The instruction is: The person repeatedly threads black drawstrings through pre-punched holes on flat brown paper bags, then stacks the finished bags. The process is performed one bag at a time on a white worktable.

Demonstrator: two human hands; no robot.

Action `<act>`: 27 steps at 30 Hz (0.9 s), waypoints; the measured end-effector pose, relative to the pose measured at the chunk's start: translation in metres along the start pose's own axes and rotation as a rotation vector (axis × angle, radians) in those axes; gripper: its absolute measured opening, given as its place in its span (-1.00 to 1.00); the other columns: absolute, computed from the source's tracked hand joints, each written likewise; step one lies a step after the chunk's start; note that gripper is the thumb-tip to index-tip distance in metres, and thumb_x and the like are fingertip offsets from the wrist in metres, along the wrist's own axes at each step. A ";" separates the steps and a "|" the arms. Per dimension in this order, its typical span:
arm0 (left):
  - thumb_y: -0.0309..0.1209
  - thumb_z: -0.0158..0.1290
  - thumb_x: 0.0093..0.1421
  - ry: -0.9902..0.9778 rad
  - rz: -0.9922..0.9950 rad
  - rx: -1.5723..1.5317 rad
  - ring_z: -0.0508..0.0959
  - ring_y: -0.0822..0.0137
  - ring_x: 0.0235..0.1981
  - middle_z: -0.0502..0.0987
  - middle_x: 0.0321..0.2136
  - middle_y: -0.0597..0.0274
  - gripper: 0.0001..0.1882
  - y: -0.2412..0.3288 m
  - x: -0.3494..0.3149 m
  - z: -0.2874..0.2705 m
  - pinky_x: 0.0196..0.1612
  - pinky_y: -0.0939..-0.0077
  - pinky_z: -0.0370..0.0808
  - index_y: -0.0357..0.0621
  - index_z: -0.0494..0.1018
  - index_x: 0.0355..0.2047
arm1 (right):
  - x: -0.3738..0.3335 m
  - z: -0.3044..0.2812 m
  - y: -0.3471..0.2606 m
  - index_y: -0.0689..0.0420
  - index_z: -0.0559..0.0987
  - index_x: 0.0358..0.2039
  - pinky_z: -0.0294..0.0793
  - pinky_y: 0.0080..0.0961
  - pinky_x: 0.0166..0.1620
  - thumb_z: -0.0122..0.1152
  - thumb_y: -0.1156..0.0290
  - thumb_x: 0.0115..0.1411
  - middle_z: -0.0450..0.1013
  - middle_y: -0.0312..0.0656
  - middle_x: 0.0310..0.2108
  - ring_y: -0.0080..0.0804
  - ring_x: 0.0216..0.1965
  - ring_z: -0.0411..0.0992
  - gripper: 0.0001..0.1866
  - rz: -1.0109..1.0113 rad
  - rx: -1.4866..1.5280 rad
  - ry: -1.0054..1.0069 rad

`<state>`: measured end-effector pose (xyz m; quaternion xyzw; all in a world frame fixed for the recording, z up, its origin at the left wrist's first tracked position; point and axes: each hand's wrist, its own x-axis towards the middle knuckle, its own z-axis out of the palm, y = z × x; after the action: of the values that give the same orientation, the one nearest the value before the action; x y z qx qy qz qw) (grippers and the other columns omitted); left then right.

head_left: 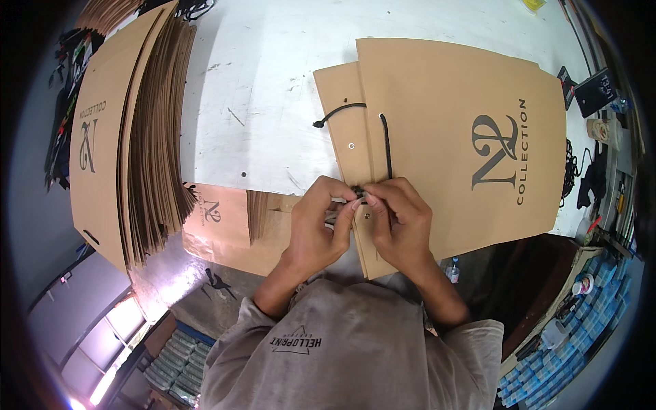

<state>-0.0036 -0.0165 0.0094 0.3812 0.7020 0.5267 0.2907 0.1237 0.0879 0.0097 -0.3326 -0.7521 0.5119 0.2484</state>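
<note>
Your left hand (313, 222) and right hand (406, 220) meet at the left edge of a brown bag (437, 123) on the table (273, 102), fingers (346, 222) pinched on a black cord's (388, 147) end. Its straight length stretches away from you, nearer the right hand.

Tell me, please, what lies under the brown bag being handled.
A brown paper layer juts out left of the brown bag, over the white table; anything farther under is covered and unseen.
</note>
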 end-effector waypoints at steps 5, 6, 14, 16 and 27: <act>-0.71 0.19 0.24 -0.037 0.170 -0.051 0.63 0.36 -0.20 0.61 -0.24 0.06 -0.85 -0.007 0.009 -0.004 -0.16 0.54 0.58 -0.30 0.47 -0.24 | 0.007 -0.019 -0.010 0.26 0.58 -0.24 0.48 -0.47 -0.23 0.26 0.63 0.24 0.44 -0.12 -0.32 -0.31 -0.31 0.49 -0.92 0.098 0.096 -0.202; -0.72 0.20 0.23 -0.031 0.059 -0.167 0.63 0.35 -0.20 0.61 -0.23 0.05 -0.84 -0.006 0.008 -0.003 -0.15 0.54 0.57 -0.32 0.49 -0.22 | 0.009 -0.024 -0.006 0.26 0.58 -0.25 0.45 -0.51 -0.24 0.25 0.63 0.26 0.43 -0.16 -0.33 -0.38 -0.32 0.47 -0.94 0.112 0.155 -0.221; -0.66 0.30 0.16 -0.145 0.126 -0.136 0.67 0.34 -0.23 0.64 -0.23 0.11 -0.77 -0.004 0.019 0.004 -0.18 0.54 0.63 -0.28 0.69 -0.15 | 0.006 -0.033 0.009 0.25 0.59 -0.21 0.31 -0.70 -0.21 0.13 0.57 0.43 0.45 -0.39 -0.34 -0.70 -0.32 0.31 -0.92 0.290 0.477 -0.212; -0.64 0.34 0.14 -0.092 0.141 -0.176 0.67 0.33 -0.24 0.64 -0.23 0.10 -0.76 -0.008 0.017 0.011 -0.20 0.54 0.63 -0.26 0.70 -0.15 | 0.005 -0.031 0.011 0.26 0.60 -0.22 0.33 -0.70 -0.22 0.14 0.59 0.41 0.47 -0.37 -0.34 -0.70 -0.31 0.34 -0.92 0.275 0.489 -0.194; -0.60 0.15 0.34 -0.035 -0.153 -0.452 0.63 0.41 -0.23 0.63 -0.22 0.02 -0.92 -0.008 0.002 0.013 -0.15 0.59 0.58 -0.39 0.52 -0.21 | 0.007 -0.026 0.002 0.26 0.60 -0.19 0.40 -0.61 -0.26 0.16 0.62 0.37 0.49 -0.29 -0.31 -0.62 -0.37 0.39 -0.93 0.296 0.542 -0.095</act>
<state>0.0039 -0.0093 -0.0014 0.2609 0.5879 0.6402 0.4199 0.1382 0.1089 0.0176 -0.3359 -0.5422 0.7394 0.2153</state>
